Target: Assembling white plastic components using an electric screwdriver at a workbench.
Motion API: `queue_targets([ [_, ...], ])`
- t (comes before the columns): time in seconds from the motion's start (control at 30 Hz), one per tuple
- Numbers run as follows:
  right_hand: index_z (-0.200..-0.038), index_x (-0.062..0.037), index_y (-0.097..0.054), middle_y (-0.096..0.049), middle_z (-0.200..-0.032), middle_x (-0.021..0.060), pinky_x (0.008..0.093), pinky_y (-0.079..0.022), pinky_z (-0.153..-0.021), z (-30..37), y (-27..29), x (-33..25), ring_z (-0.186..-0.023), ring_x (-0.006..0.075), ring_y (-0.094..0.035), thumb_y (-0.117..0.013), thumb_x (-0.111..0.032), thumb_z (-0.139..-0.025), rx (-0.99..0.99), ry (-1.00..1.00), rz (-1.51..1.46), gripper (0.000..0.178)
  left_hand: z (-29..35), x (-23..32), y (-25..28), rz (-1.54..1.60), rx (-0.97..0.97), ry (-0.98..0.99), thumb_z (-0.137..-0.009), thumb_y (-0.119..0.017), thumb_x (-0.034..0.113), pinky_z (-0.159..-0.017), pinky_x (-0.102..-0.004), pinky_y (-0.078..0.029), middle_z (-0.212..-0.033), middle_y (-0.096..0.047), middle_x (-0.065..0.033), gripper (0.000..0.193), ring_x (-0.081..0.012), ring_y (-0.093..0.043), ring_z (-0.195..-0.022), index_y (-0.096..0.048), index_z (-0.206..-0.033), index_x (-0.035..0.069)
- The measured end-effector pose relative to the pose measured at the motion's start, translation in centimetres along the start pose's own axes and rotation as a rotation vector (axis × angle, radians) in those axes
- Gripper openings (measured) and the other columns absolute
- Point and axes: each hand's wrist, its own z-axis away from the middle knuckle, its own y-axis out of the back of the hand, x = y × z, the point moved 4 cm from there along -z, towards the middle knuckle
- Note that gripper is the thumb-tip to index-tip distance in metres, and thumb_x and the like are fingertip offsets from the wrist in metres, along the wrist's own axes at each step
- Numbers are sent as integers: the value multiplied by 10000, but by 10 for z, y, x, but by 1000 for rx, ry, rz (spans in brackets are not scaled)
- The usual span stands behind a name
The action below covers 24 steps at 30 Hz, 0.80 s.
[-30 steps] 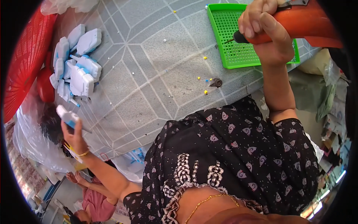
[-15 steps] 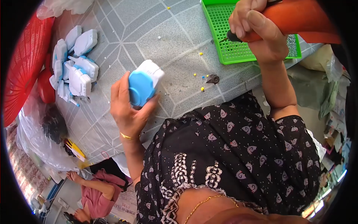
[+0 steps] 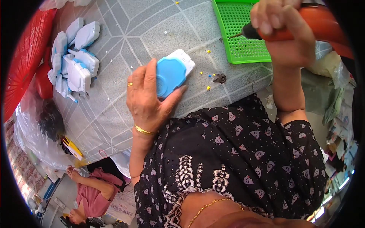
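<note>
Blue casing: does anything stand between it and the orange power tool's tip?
Nothing visible blocks the blue casing from the orange power tool. Tabletop, a yellow bit and the green tray's left rim show between, seemingly lower.

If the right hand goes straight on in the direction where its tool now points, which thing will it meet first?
Probably the left rim of the green tray: the orange power tool in the right hand points there. Depth is unclear; it may pass above.

On table [image 3: 190, 34] before me: casing pile [image 3: 79, 76] left, tray [image 3: 249, 60] right; between them, one casing [image 3: 171, 74] in my left hand [image 3: 146, 100].
</note>
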Motion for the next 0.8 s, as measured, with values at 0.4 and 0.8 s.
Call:
queue_targets([
  [0.4, -1054, -160, -474, -549, -726, 24, 347, -549, -638, 10, -61, 42, -589, 165, -604, -756, -243, -903, 573, -269, 450, 331, 4, 6, -14, 1, 90, -28, -692, -882, 389, -810, -425, -494, -1127, -612, -150, 797, -335, -595, -965, -612, -1332, -1],
  [0.8, -1079, -166, -481, -559, -748, 18, 346, -553, -662, 0, -54, 41, -610, 158, -615, -749, -230, -924, 335, -532, 985, 316, 2, 6, -11, 5, 59, 4, -663, -914, 323, -823, -412, -520, -1102, -649, -138, 764, -320, -613, -940, -655, -1307, 5],
])
